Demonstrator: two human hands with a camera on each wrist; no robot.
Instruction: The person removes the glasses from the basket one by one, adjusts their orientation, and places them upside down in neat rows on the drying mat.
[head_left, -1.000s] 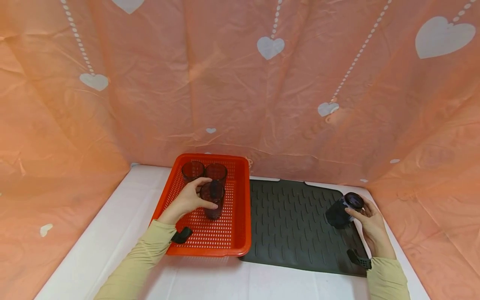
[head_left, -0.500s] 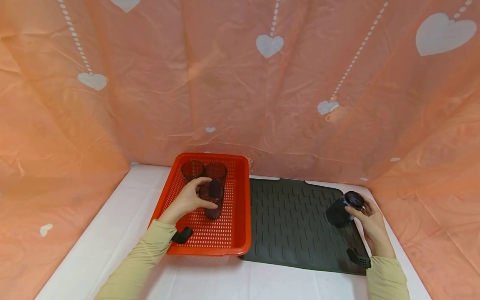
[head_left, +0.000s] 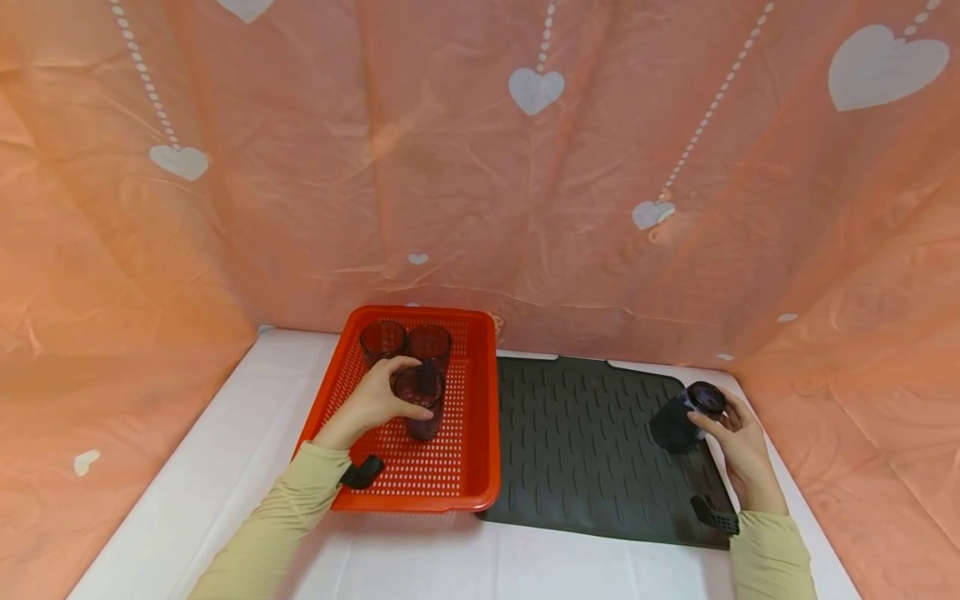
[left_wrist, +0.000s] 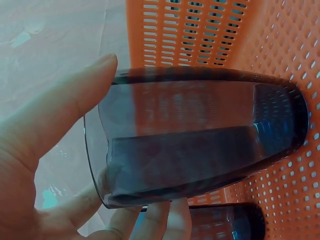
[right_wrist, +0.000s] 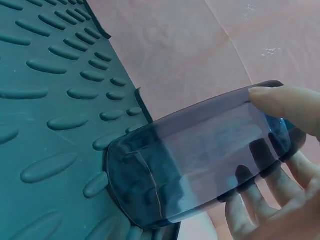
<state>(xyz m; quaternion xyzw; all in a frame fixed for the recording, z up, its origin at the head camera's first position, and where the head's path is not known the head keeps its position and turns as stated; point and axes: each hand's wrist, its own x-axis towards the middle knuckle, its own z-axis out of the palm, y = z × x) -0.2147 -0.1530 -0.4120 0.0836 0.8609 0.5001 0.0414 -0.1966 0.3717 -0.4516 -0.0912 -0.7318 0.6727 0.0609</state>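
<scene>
My left hand [head_left: 373, 400] grips a dark tinted drinking glass [left_wrist: 190, 140] near its rim, thumb on one side and fingers on the other. That glass stands mouth up, its base down at the perforated floor of the orange-red basket [head_left: 491, 433]. Behind it in the basket are two similar glasses, one at the left [head_left: 382, 340] and one at the right [head_left: 430, 342]. Over the dark ridged mat [head_left: 585, 442], my right hand [head_left: 744, 450] holds another tinted glass [right_wrist: 200, 155] upside down by its base end. Its rim meets the mat near the right edge.
Basket and mat lie side by side on a white tabletop [head_left: 420, 558]. An orange curtain [head_left: 465, 183] with white hearts encloses the back and both sides. The basket's raised rim runs between the left hand and the mat.
The head view shifts very slightly. Both hands keep hold of their glasses in nearly the same places.
</scene>
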